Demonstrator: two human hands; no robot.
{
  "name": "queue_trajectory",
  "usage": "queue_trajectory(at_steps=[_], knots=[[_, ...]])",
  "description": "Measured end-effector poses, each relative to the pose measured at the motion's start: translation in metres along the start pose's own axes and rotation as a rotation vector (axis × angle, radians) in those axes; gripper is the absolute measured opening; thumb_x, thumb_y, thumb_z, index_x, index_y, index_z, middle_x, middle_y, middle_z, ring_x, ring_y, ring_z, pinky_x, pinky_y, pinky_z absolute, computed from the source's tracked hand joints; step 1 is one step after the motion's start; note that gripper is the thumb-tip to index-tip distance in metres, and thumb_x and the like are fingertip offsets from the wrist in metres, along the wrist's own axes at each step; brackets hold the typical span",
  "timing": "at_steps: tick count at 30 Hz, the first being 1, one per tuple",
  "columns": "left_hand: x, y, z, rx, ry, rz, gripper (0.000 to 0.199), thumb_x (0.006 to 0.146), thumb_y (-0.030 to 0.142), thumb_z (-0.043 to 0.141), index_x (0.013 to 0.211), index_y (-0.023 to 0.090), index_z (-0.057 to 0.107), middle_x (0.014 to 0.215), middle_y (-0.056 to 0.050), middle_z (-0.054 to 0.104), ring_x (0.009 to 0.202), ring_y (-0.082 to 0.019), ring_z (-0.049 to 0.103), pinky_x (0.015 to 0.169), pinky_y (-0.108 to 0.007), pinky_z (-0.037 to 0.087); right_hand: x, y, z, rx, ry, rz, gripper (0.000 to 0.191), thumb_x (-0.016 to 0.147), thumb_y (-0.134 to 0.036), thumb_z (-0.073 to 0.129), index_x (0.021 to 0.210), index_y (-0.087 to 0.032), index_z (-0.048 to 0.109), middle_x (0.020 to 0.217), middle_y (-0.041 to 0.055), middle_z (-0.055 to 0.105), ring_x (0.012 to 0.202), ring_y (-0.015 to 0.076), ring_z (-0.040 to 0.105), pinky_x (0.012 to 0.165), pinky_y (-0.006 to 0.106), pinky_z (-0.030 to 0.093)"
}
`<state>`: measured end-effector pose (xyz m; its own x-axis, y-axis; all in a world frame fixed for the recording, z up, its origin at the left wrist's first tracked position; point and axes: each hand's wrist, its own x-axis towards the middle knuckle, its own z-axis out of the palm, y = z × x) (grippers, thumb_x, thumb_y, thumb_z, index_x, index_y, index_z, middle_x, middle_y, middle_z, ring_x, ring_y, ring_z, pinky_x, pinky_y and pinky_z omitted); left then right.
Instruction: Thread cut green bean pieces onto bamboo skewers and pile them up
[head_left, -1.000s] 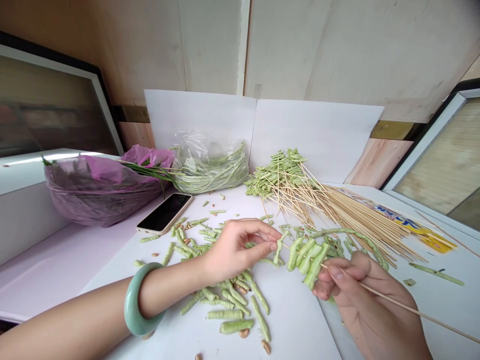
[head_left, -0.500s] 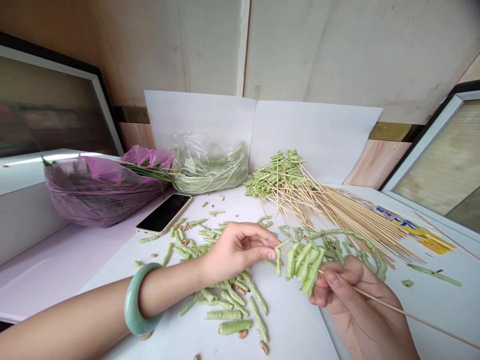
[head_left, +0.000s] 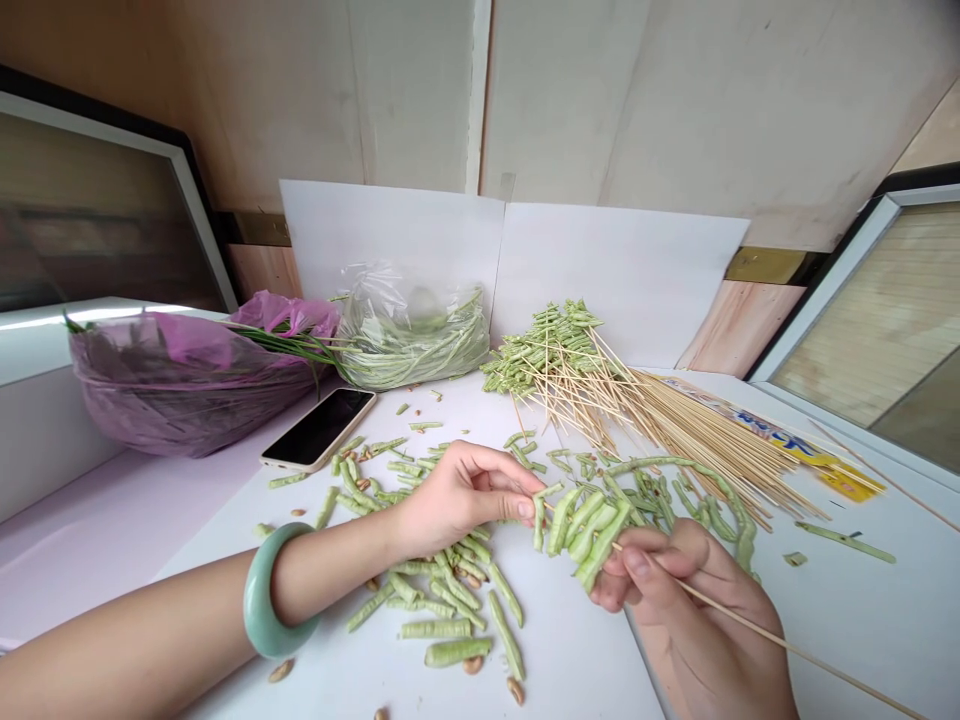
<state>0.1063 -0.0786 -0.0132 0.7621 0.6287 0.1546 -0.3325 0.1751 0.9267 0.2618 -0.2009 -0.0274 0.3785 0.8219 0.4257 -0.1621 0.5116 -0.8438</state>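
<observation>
My right hand (head_left: pixel 694 620) grips a thin bamboo skewer (head_left: pixel 757 632) between thumb and fingers, its long end slanting down to the right. Several cut green bean pieces (head_left: pixel 590 527) are threaded side by side near the skewer's other end. At that end, my left hand (head_left: pixel 480 495) pinches a short bean piece (head_left: pixel 539 525), just left of the threaded ones. Its fingertips cover part of the skewer tip, so I cannot tell how far the piece is on. Below the left hand lie loose cut bean pieces (head_left: pixel 439 629). A green bangle (head_left: pixel 259 590) circles the left wrist.
Behind the right hand lie bare skewers (head_left: pixel 697 430) and a pile of filled bean skewers (head_left: pixel 555 340). A phone (head_left: pixel 319 430), a purple bag (head_left: pixel 187 390) and a clear bag of long beans (head_left: pixel 412 340) stand at back left. Brown seeds (head_left: pixel 515 690) are scattered about.
The whole view has shifted a little, so everything appears slightly further left. Both hands keep their holds, and the bean pieces on the skewer look much the same.
</observation>
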Motion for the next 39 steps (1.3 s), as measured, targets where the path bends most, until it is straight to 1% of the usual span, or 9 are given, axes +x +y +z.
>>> queue_trajectory(at_steps=[9, 15, 18, 20, 22, 26, 30, 35, 39], knots=[[-0.005, -0.004, 0.009, -0.158, -0.016, -0.062, 0.020, 0.059, 0.015, 0.085, 0.077, 0.013, 0.077, 0.067, -0.005, 0.075, 0.061, -0.012, 0.067, 0.065, -0.023, 0.054, 0.000, -0.003, 0.002, 0.037, -0.001, 0.041, 0.027, 0.077, -0.024, 0.079, 0.065, -0.019, 0.055, 0.067, -0.0003, 0.066, 0.051, 0.0141, 0.065, 0.051, 0.024, 0.057], [-0.003, -0.001, 0.010, -0.225, 0.006, -0.104, 0.025, 0.062, 0.023, 0.084, 0.083, 0.012, 0.074, 0.071, -0.004, 0.071, 0.063, -0.010, 0.063, 0.065, -0.021, 0.050, 0.002, -0.001, 0.002, 0.062, 0.019, 0.113, 0.029, 0.076, -0.026, 0.080, 0.064, -0.019, 0.054, 0.067, 0.0001, 0.067, 0.054, 0.0126, 0.063, 0.054, 0.023, 0.056], [-0.003, -0.002, 0.011, -0.194, -0.036, -0.140, 0.033, 0.057, 0.026, 0.086, 0.084, 0.013, 0.073, 0.069, -0.003, 0.070, 0.062, -0.011, 0.062, 0.064, -0.022, 0.048, 0.002, 0.002, 0.003, 0.096, 0.020, 0.165, 0.030, 0.074, -0.026, 0.081, 0.064, -0.019, 0.054, 0.069, -0.0001, 0.067, 0.056, 0.0129, 0.063, 0.055, 0.024, 0.056], [-0.003, -0.003, 0.012, -0.127, -0.085, -0.175, 0.028, 0.057, 0.026, 0.086, 0.077, 0.012, 0.073, 0.066, -0.003, 0.069, 0.062, -0.012, 0.062, 0.068, -0.024, 0.048, 0.002, 0.004, 0.003, 0.117, 0.021, 0.205, 0.030, 0.074, -0.027, 0.082, 0.064, -0.019, 0.054, 0.068, 0.0004, 0.066, 0.058, 0.0135, 0.063, 0.056, 0.024, 0.056], [-0.003, -0.002, 0.014, -0.068, -0.086, -0.191, 0.022, 0.058, 0.023, 0.085, 0.070, 0.011, 0.072, 0.066, -0.003, 0.068, 0.064, -0.012, 0.062, 0.072, -0.025, 0.048, 0.003, 0.005, 0.003, 0.121, 0.030, 0.236, 0.030, 0.073, -0.028, 0.082, 0.063, -0.019, 0.056, 0.067, 0.0012, 0.066, 0.059, 0.0140, 0.063, 0.057, 0.024, 0.056], [-0.002, 0.001, 0.014, -0.080, 0.047, -0.135, 0.017, 0.060, 0.020, 0.082, 0.070, 0.010, 0.071, 0.067, -0.003, 0.068, 0.063, -0.012, 0.060, 0.071, -0.025, 0.049, 0.010, 0.003, -0.001, 0.045, 0.059, 0.239, 0.024, 0.069, -0.034, 0.083, 0.070, -0.020, 0.064, 0.065, 0.0041, 0.065, 0.057, 0.0172, 0.062, 0.054, 0.027, 0.057], [0.003, 0.003, 0.006, -0.088, 0.170, -0.021, 0.009, 0.065, 0.017, 0.075, 0.066, 0.010, 0.069, 0.063, -0.002, 0.063, 0.061, -0.012, 0.058, 0.067, -0.025, 0.050, 0.026, -0.005, -0.018, 0.015, 0.169, 0.165, 0.023, 0.068, -0.033, 0.082, 0.075, -0.022, 0.064, 0.061, 0.0001, 0.060, 0.054, 0.0145, 0.057, 0.050, 0.023, 0.055], [0.011, 0.008, -0.005, -0.034, 0.437, 0.194, 0.012, 0.067, 0.017, 0.068, 0.058, 0.014, 0.062, 0.060, 0.002, 0.055, 0.057, -0.010, 0.051, 0.056, -0.023, 0.046, 0.048, -0.017, -0.043, -0.052, 0.320, 0.037, 0.030, 0.058, -0.033, 0.088, 0.069, -0.022, 0.062, 0.061, -0.0024, 0.059, 0.057, 0.0121, 0.057, 0.052, 0.019, 0.054], [0.015, 0.018, -0.013, -0.048, 0.538, 0.293, 0.011, 0.068, 0.023, 0.069, 0.063, 0.016, 0.062, 0.065, 0.002, 0.054, 0.063, -0.011, 0.050, 0.054, -0.022, 0.044, 0.053, -0.020, -0.049, -0.185, 0.292, 0.022, 0.032, 0.050, -0.031, 0.091, 0.066, -0.019, 0.066, 0.061, 0.0020, 0.064, 0.052, 0.0154, 0.060, 0.048, 0.022, 0.056]])
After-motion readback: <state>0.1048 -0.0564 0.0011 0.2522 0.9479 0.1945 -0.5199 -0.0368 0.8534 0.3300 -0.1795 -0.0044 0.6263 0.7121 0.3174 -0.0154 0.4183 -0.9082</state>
